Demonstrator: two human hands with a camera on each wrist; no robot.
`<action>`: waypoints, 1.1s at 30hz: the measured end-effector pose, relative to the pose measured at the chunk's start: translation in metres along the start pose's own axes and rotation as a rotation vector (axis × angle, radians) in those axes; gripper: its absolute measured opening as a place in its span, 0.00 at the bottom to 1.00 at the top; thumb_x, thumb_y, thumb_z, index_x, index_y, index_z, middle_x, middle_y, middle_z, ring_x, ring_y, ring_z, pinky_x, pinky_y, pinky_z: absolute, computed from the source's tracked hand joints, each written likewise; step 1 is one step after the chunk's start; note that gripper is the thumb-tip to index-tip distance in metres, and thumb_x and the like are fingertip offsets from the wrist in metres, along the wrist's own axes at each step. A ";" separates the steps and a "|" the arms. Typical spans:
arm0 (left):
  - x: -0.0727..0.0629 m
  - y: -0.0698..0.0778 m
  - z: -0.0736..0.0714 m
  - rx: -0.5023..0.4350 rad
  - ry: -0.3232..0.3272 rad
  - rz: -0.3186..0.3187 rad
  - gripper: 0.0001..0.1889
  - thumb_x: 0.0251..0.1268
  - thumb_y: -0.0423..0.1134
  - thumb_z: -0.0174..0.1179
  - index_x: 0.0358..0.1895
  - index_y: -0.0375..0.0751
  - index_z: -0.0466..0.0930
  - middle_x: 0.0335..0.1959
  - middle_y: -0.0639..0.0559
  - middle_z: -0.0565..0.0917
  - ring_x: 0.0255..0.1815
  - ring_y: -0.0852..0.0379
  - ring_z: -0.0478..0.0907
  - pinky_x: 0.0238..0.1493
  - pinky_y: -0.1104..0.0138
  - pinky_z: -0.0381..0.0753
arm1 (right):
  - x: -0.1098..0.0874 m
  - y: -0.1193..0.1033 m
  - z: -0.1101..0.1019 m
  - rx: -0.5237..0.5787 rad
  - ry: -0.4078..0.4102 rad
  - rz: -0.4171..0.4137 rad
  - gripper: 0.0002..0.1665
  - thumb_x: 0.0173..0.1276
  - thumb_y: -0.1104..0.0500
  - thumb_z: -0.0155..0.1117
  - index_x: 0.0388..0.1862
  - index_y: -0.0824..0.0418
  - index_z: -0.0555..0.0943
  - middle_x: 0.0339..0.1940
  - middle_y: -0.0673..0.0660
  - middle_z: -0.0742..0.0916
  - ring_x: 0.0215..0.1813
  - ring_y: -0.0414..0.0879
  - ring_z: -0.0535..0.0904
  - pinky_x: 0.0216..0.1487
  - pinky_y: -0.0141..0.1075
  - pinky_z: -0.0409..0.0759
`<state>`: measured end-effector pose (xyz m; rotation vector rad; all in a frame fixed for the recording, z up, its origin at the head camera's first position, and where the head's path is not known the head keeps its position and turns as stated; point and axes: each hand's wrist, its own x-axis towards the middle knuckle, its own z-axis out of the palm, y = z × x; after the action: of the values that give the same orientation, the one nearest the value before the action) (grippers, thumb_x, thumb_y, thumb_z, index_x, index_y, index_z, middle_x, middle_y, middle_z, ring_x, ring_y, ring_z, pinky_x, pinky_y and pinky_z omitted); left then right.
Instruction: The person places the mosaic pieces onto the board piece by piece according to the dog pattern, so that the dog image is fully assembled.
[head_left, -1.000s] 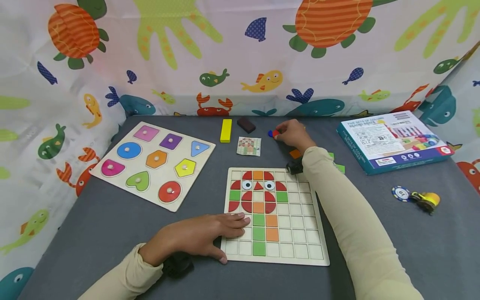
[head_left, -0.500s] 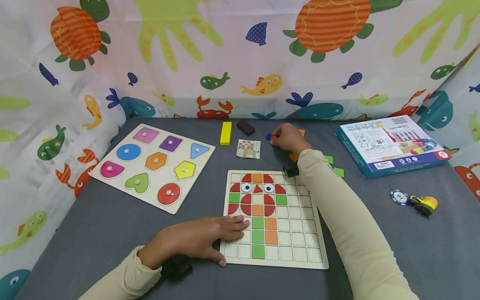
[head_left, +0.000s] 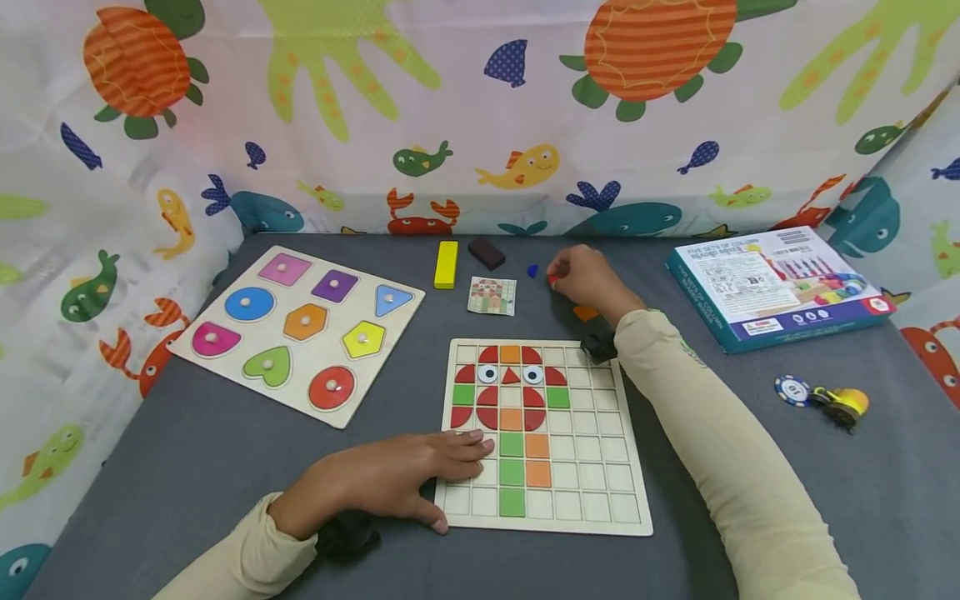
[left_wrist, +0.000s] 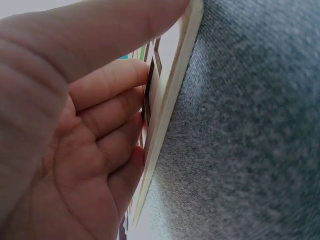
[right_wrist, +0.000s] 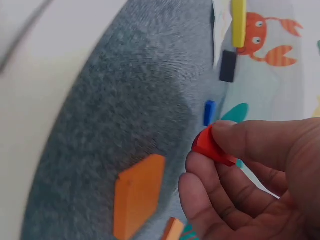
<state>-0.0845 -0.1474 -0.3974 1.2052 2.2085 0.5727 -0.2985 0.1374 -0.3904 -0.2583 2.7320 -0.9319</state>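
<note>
My right hand (head_left: pixel 588 279) pinches a small red tile (right_wrist: pixel 212 145) with a curved edge between thumb and fingers, behind the wooden grid board (head_left: pixel 592 450). A small blue piece (head_left: pixel 532 271) lies just left of that hand, and an orange square tile (head_left: pixel 585 313) is partly hidden under its wrist. Fingers extended, my left hand (head_left: pixel 405 475) rests over the board's left edge, its thumb at the near left corner. Red, orange and green tiles, with two round eye tiles, form a pattern in the grid's left and middle columns. In the left wrist view, several fingertips meet the board edge (left_wrist: pixel 167 105).
A knobbed shape puzzle (head_left: pixel 300 275) lies at the left. Behind the grid board are a small pattern card (head_left: pixel 492 296), a yellow block (head_left: pixel 446 265) and a dark brown block (head_left: pixel 487 252). A boxed set (head_left: pixel 780 287) and a poker chip (head_left: pixel 792 390) are at the right.
My right hand has shifted slightly right with the red tile, so the blue piece now shows apart from it. My left hand stays in place on the board.
</note>
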 end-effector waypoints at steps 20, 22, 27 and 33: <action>0.000 0.000 0.000 -0.035 -0.011 -0.031 0.41 0.56 0.47 0.71 0.74 0.47 0.63 0.76 0.58 0.57 0.77 0.59 0.48 0.68 0.60 0.62 | -0.058 -0.018 0.000 0.033 -0.132 -0.194 0.11 0.69 0.67 0.60 0.48 0.66 0.83 0.41 0.58 0.85 0.40 0.51 0.80 0.42 0.42 0.78; 0.000 0.000 0.000 -0.036 -0.011 -0.029 0.41 0.56 0.46 0.71 0.73 0.47 0.63 0.76 0.58 0.57 0.77 0.60 0.47 0.68 0.60 0.62 | -0.065 -0.017 0.000 0.015 -0.137 -0.197 0.10 0.69 0.67 0.61 0.47 0.65 0.84 0.40 0.57 0.86 0.41 0.50 0.79 0.44 0.43 0.79; 0.000 0.000 -0.001 -0.038 -0.012 -0.028 0.41 0.56 0.46 0.71 0.73 0.46 0.63 0.76 0.58 0.57 0.77 0.60 0.47 0.68 0.61 0.62 | -0.081 -0.014 0.001 -0.013 -0.170 -0.223 0.09 0.69 0.67 0.61 0.45 0.64 0.85 0.38 0.55 0.86 0.39 0.49 0.79 0.43 0.43 0.79; 0.000 0.000 -0.001 -0.038 -0.016 -0.037 0.41 0.56 0.47 0.71 0.73 0.47 0.63 0.76 0.58 0.57 0.77 0.60 0.47 0.68 0.60 0.61 | -0.100 -0.010 0.004 -0.025 -0.213 -0.278 0.08 0.67 0.68 0.62 0.43 0.63 0.86 0.36 0.52 0.86 0.38 0.48 0.77 0.38 0.40 0.78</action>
<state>-0.0851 -0.1469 -0.3964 1.1440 2.1922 0.5851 -0.2008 0.1519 -0.3707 -0.7143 2.5524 -0.8796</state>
